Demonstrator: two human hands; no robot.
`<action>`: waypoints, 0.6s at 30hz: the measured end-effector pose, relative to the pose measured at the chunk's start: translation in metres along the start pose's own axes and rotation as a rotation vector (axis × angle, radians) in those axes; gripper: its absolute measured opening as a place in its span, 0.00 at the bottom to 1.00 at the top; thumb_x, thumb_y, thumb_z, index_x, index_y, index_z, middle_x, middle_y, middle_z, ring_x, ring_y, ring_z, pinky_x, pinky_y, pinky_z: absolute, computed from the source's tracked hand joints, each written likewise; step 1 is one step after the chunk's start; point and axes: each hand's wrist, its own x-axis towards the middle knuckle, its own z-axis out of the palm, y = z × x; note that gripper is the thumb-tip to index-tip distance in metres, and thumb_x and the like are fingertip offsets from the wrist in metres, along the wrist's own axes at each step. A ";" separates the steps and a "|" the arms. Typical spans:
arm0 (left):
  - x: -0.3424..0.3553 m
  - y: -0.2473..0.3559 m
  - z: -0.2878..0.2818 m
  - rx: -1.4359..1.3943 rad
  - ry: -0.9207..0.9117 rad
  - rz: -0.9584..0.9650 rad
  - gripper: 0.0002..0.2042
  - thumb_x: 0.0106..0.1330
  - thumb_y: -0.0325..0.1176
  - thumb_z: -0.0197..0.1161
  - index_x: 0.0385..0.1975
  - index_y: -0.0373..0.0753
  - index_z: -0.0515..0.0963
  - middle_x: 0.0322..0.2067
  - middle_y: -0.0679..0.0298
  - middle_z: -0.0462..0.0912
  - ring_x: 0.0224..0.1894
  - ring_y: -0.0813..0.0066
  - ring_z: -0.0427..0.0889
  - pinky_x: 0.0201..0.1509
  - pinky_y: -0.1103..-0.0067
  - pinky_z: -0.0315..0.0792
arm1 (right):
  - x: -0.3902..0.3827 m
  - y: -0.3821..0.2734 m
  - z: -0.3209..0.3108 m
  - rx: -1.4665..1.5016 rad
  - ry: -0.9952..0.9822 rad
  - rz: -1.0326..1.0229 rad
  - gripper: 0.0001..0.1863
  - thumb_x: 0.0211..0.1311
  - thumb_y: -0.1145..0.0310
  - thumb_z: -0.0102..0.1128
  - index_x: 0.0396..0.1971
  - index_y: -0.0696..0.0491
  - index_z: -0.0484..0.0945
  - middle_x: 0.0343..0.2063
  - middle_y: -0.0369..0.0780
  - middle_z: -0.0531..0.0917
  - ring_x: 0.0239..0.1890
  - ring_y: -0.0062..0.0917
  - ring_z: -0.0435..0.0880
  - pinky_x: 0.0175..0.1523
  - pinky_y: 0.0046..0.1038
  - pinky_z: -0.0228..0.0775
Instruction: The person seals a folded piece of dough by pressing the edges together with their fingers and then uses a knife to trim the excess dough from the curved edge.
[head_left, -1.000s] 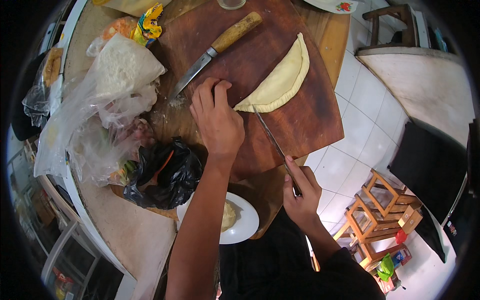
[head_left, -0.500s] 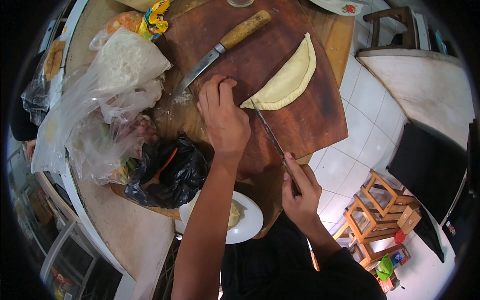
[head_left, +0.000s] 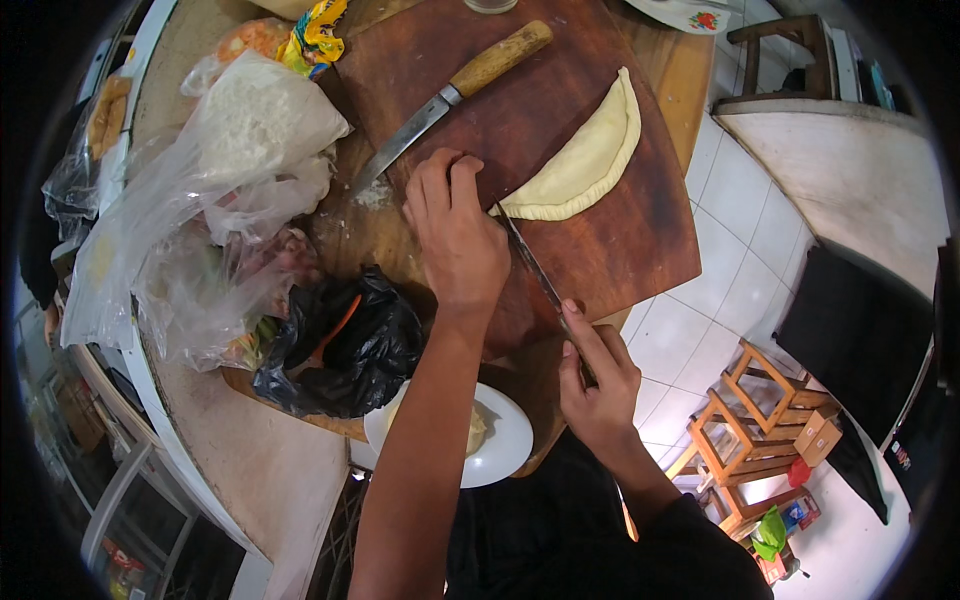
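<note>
A pale half-moon pastry (head_left: 580, 165) with a crimped edge lies on the dark wooden board (head_left: 640, 240). In my right hand (head_left: 600, 385) is a thin knife (head_left: 530, 260), its blade tip at the pastry's left end. My left hand (head_left: 455, 235) is bent over the board just left of that end, fingers curled; its palm and thumb are hidden, so I cannot see whether anything is in it. Beyond it rests a second knife (head_left: 450, 95) with a wooden handle, blade pointing toward a little spilled flour.
To the left are a clear bag of flour (head_left: 262, 115), a yellow packet (head_left: 312, 38) and a black plastic bag (head_left: 360, 335). A white plate (head_left: 505, 440) with pale dough is partly under my left forearm. Wooden stools (head_left: 745, 420) stand on the tiled floor at right.
The blade tip has shifted slightly left along the pastry, closer to its left end. The board and the things around it appear a little further right in view.
</note>
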 end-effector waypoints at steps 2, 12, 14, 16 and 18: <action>-0.001 -0.001 0.001 -0.005 0.000 0.001 0.22 0.52 0.14 0.57 0.49 0.37 0.75 0.55 0.55 0.73 0.61 0.49 0.70 0.65 0.57 0.62 | 0.001 0.000 0.003 0.002 0.013 -0.014 0.32 0.59 0.86 0.62 0.65 0.50 0.78 0.29 0.43 0.77 0.27 0.32 0.80 0.34 0.32 0.75; -0.001 -0.003 0.000 -0.051 0.004 0.007 0.22 0.51 0.14 0.57 0.49 0.36 0.75 0.55 0.54 0.73 0.62 0.48 0.70 0.65 0.56 0.62 | 0.004 0.000 0.002 0.005 -0.008 -0.010 0.32 0.59 0.86 0.61 0.65 0.50 0.79 0.30 0.43 0.79 0.28 0.33 0.81 0.35 0.32 0.76; 0.000 -0.002 0.000 -0.048 0.004 0.007 0.22 0.51 0.14 0.56 0.49 0.36 0.75 0.55 0.54 0.73 0.61 0.48 0.70 0.65 0.56 0.62 | 0.005 -0.001 0.000 0.000 -0.014 -0.016 0.32 0.59 0.86 0.61 0.64 0.50 0.79 0.30 0.43 0.79 0.27 0.33 0.81 0.34 0.32 0.75; -0.001 -0.002 0.001 -0.040 0.003 0.005 0.22 0.50 0.14 0.56 0.49 0.36 0.75 0.55 0.54 0.73 0.61 0.48 0.70 0.65 0.56 0.62 | 0.001 0.001 -0.002 -0.003 0.041 -0.030 0.31 0.58 0.86 0.62 0.64 0.51 0.80 0.29 0.43 0.78 0.27 0.32 0.80 0.34 0.31 0.75; -0.001 -0.004 0.001 -0.051 0.017 0.018 0.22 0.50 0.14 0.56 0.48 0.36 0.75 0.55 0.54 0.73 0.61 0.48 0.70 0.65 0.56 0.62 | 0.000 0.003 -0.002 -0.004 0.050 -0.028 0.31 0.58 0.86 0.62 0.64 0.51 0.80 0.29 0.44 0.78 0.27 0.32 0.80 0.34 0.31 0.75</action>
